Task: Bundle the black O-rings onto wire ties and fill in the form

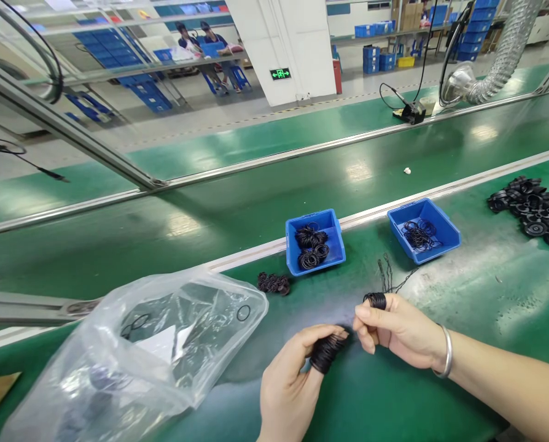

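My left hand (289, 379) is closed around a thick stack of black rubber rings (326, 353), low over the green bench. Just to its right, my right hand (397, 328) has its thumb and fingers pinched together, with a smaller stack of black rings (376, 300) around a finger. Whether a single ring sits in that pinch I cannot make out. Beyond the hands, a blue bin (338, 253) holds bundles of black rings. A second blue bin (454, 238) to the right holds loose rings. Thin black strands (387, 276) lie behind my right hand.
A clear plastic bag (164, 344) with a few rings lies at the left. Small dark parts (273, 283) sit beside the nearer bin. Black round plastic parts (539, 212) are heaped at the far right. A metal frame rail (265, 156) crosses behind; people (210, 46) sit far off.
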Available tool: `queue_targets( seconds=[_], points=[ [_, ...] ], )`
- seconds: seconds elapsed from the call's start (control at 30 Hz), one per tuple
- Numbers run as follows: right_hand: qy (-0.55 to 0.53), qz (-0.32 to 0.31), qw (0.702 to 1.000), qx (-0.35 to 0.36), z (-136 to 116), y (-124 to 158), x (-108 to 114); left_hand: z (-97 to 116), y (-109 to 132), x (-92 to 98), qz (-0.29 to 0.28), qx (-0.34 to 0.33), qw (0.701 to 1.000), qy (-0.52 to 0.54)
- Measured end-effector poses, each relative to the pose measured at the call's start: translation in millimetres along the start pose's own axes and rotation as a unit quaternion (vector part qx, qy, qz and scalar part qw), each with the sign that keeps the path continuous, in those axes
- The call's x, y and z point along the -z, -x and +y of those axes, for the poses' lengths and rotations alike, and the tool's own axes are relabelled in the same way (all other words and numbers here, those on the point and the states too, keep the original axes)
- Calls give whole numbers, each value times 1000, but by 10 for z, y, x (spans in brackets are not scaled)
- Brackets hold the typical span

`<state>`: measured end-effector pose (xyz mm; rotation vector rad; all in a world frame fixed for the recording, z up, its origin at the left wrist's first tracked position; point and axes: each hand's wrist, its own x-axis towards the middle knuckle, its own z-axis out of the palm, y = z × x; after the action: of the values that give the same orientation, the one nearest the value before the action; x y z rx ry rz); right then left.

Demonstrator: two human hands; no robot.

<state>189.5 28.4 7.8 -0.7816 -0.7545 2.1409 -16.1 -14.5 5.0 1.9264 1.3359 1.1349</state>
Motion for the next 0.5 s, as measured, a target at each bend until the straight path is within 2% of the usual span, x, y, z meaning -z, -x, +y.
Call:
queue_targets(
  seconds=[0.13,0.23,0.4,0.5],
  points=[
    [96,28,995,25,38,19,-33,20,-23,6,-1,-91,994,-66],
    [113,26,993,14,66,35,-63,3,-50,1,-13,-139,986,-88],
    [72,30,997,-25,68,27,-71,-40,-47,-12,-28,-159,982,-94],
    [40,10,998,-40,38,20,-55,-44,-41,-3,-32,-163,983,-84]
  ],
)
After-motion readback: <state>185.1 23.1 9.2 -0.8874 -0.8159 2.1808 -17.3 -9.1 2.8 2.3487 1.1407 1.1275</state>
